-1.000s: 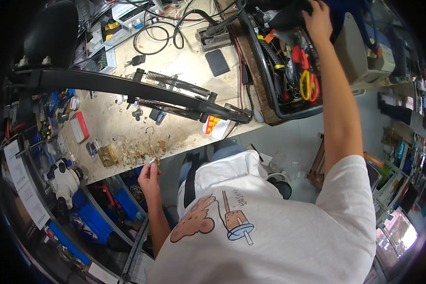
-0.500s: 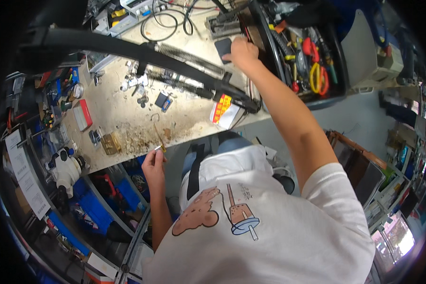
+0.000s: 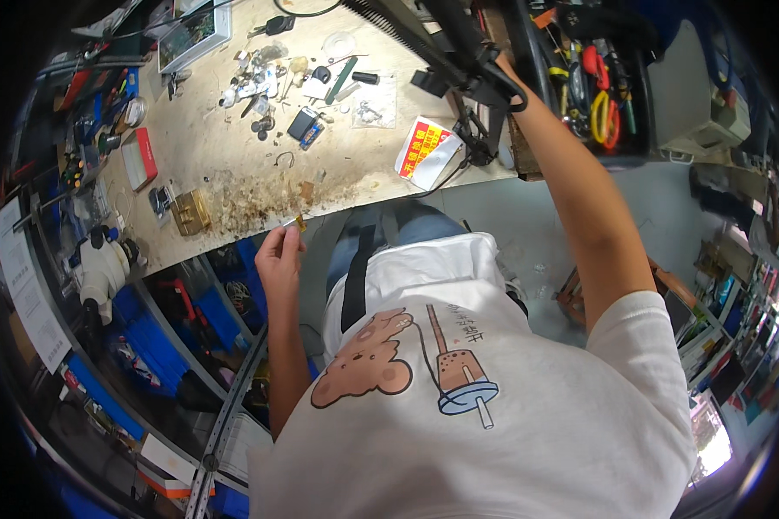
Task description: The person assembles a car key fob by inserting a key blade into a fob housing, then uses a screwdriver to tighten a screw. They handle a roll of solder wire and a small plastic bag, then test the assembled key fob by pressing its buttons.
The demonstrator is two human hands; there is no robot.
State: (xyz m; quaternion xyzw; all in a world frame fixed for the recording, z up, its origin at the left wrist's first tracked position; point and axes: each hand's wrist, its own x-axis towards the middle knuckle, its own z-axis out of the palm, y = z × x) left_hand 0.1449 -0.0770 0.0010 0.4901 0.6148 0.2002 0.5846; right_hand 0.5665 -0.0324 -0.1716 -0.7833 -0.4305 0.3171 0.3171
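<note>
- presently left hand raised just off the near edge of the workbench; fingers pinched on a small brass-coloured piece, held at the fingertips just off that edge
- right hand not visible; right forearm reaches up past the far right corner of the workbench, the wrist vanishing behind a black lamp arm; cannot tell whether that hand grips or lies loose
- brown stained patch on the workbench close to the near edge, just beyond the held piece
- brass block at the near left edge, beside the stain
- red and yellow packet near the right edge, by the lamp's clamp
- red flat box toward the left edge
- black tool tray right of the workbench, holding yellow-handled and red-handled pliers
</note>
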